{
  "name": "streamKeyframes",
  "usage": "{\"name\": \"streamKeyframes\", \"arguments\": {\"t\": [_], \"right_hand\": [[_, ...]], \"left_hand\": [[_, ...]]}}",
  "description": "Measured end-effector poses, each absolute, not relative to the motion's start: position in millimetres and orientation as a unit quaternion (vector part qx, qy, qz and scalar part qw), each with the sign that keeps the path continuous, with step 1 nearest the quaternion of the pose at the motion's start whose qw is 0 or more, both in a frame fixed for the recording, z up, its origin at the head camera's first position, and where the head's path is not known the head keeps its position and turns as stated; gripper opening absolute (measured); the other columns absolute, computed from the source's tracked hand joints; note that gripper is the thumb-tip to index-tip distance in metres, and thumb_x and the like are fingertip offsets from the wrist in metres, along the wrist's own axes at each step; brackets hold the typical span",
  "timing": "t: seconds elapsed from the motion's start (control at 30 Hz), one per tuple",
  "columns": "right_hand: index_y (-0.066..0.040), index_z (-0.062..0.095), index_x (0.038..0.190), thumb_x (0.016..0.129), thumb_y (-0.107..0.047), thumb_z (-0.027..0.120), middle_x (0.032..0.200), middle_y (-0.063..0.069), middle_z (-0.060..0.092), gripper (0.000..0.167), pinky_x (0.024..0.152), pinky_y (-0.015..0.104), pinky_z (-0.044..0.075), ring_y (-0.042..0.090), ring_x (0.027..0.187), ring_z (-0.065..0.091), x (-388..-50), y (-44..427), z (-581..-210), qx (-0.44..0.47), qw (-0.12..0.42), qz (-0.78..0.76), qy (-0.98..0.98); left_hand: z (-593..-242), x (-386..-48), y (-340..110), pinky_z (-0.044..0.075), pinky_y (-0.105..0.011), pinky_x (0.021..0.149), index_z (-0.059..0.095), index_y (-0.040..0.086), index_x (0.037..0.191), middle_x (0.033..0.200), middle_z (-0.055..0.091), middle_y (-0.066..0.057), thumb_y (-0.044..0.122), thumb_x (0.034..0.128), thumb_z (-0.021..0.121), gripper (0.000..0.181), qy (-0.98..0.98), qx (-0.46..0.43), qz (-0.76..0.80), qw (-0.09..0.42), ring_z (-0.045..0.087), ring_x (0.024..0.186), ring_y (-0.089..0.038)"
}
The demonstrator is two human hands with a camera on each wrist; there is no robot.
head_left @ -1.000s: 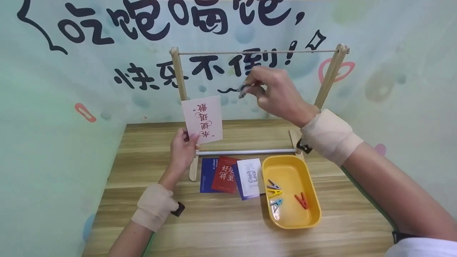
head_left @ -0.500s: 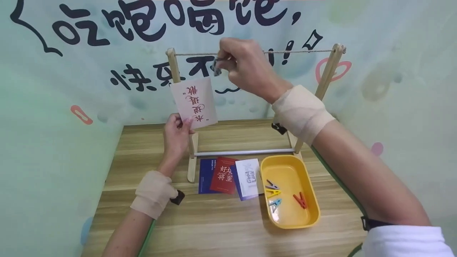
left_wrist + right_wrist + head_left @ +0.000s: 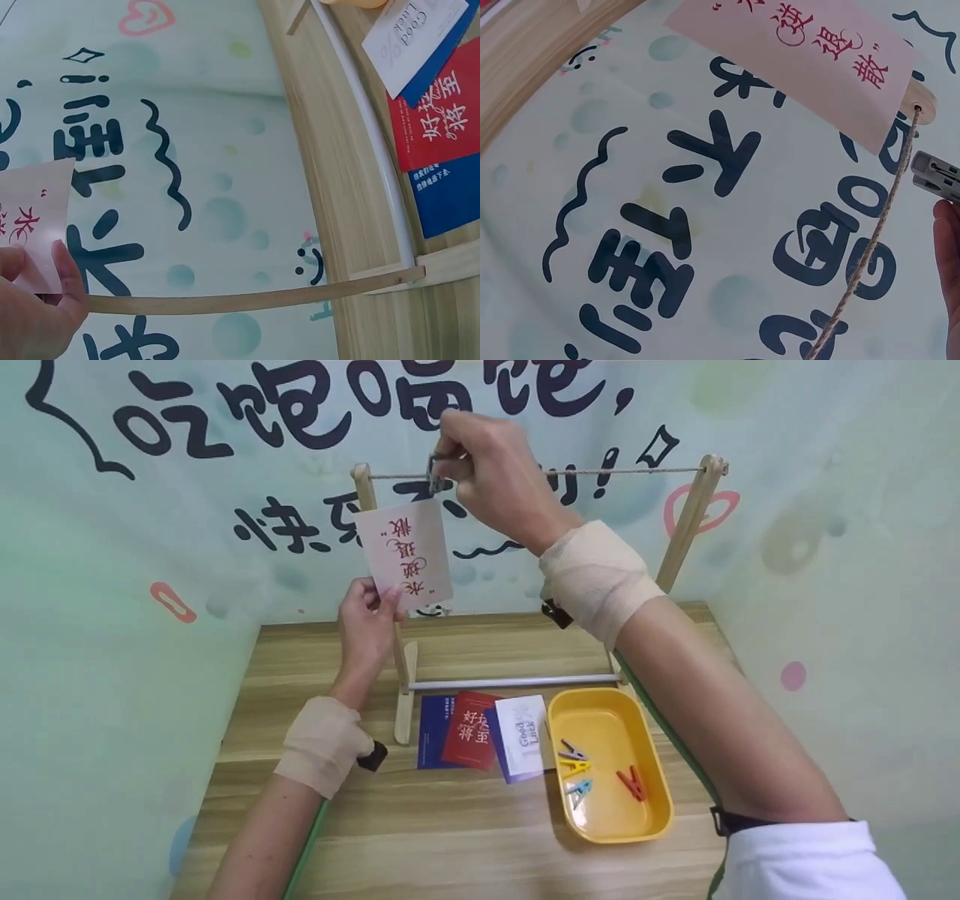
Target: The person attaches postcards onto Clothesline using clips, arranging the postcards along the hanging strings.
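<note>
My left hand pinches the lower left corner of a pale pink card with red characters, thumb over its face. The card stands just below a thin rope strung between two wooden posts, near the left post. In my right hand a grey clothespin is pinched between thumb and fingers, close to the rope and above the card's top edge. In the right wrist view the clothespin is apart from both rope and card; whether its jaws are spread is unclear.
A yellow tray with several clothespins sits on the wooden table. Left of it lie overlapping cards: white, red and blue. A metal bar joins the rack's feet. Behind hangs a printed backdrop.
Both hands have risen: the left lifts the card closer to the rope, and the right carries the clothespin up and left to the rope near the card's top. Tray and other cards stay put.
</note>
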State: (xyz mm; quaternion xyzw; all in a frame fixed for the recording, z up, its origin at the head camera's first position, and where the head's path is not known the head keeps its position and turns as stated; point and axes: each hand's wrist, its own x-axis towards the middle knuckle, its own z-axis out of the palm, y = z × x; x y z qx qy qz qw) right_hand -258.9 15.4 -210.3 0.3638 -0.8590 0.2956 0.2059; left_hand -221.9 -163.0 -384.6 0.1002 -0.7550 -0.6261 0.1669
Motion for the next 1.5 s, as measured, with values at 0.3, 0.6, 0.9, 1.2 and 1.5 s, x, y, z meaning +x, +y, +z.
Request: {"name": "streamKeyframes", "arguments": {"t": [0.3,0.6,0.9,1.2,1.5], "right_hand": [[0.001,0.063,0.103,0.101,-0.002,0.053,0.108,0.011,0.071,0.010,0.090,0.015,0.054,0.016,0.100,0.069,-266,2,-206,0.345,0.214,0.284,-0.869],[0.000,0.063,0.103,0.101,-0.002,0.053,0.106,0.010,0.071,0.011,0.090,0.012,0.053,0.013,0.099,0.066,-275,-4,-210,0.327,0.202,0.306,-0.871],[-0.002,0.060,0.110,0.102,-0.005,0.053,0.111,0.007,0.069,0.011,0.085,0.013,0.052,0.010,0.094,0.064,-279,-10,-212,0.303,0.147,0.331,-0.882],[-0.003,0.057,0.111,0.103,-0.007,0.052,0.111,0.006,0.067,0.011,0.082,0.017,0.050,0.008,0.090,0.055,-279,-13,-214,0.308,0.121,0.319,-0.888],[-0.007,0.053,0.125,0.104,-0.015,0.051,0.121,0.005,0.063,0.022,0.091,0.017,0.051,0.009,0.102,0.059,-283,-14,-215,0.275,0.057,0.348,-0.894]], "left_hand": [[-380,-232,-164,0.060,-0.026,0.078,0.052,-0.002,0.121,0.119,0.069,-0.019,0.013,0.1009,0.058,0.026,-0.726,0.112,-0.656,0.171,0.063,0.082,-0.010],[-379,-237,-166,0.059,-0.021,0.077,0.054,-0.002,0.121,0.120,0.068,-0.020,0.012,0.0998,0.060,0.026,-0.696,0.121,-0.689,0.162,0.062,0.075,-0.008],[-382,-236,-169,0.059,-0.022,0.081,0.054,-0.001,0.122,0.116,0.069,-0.016,0.016,0.1004,0.060,0.028,-0.705,0.127,-0.679,0.160,0.062,0.076,-0.009],[-382,-235,-167,0.059,-0.021,0.079,0.056,0.002,0.115,0.107,0.069,-0.010,0.016,0.0993,0.061,0.022,-0.693,0.127,-0.690,0.165,0.063,0.076,-0.009],[-380,-236,-165,0.059,-0.020,0.078,0.056,-0.001,0.118,0.111,0.068,-0.014,0.016,0.0981,0.063,0.027,-0.678,0.134,-0.704,0.163,0.063,0.073,-0.008]]}}
